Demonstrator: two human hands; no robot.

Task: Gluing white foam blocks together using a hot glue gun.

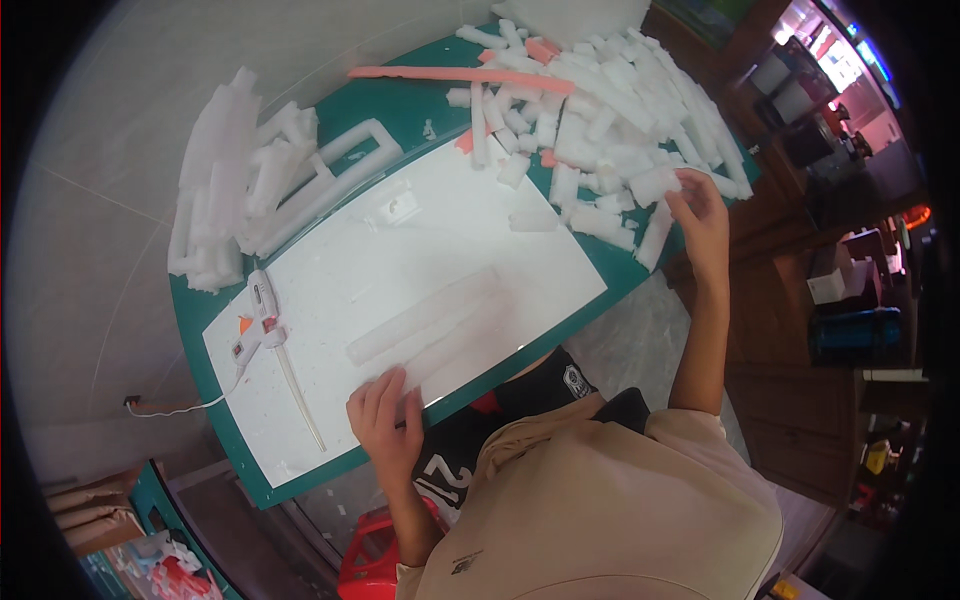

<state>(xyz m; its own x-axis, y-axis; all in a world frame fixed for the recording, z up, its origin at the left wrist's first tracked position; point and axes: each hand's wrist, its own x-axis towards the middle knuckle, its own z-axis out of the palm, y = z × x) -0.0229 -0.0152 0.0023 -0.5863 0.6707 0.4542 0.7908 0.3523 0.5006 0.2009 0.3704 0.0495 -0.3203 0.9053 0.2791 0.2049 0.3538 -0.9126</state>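
My right hand (705,210) is at the right end of the table, thumb and fingers closed on a short white foam block (653,186) at the edge of a large foam pile (610,120). My left hand (385,415) rests at the near edge of a white board (330,275), its fingers stretched out and the thumb apart. By its fingertips lie long pale foam strips (420,318), partly blurred and faint against the board. To the left, a white glue gun (265,315) lies on the board with a glue stick (303,400) poking out of it.
White foam frames (330,180) and stacked foam pieces (215,180) stand at the far left of the green table (352,460). A long pink foam strip (450,74) lies at the back. The glue gun's cord (190,410) runs off left. A red stool (375,560) stands below.
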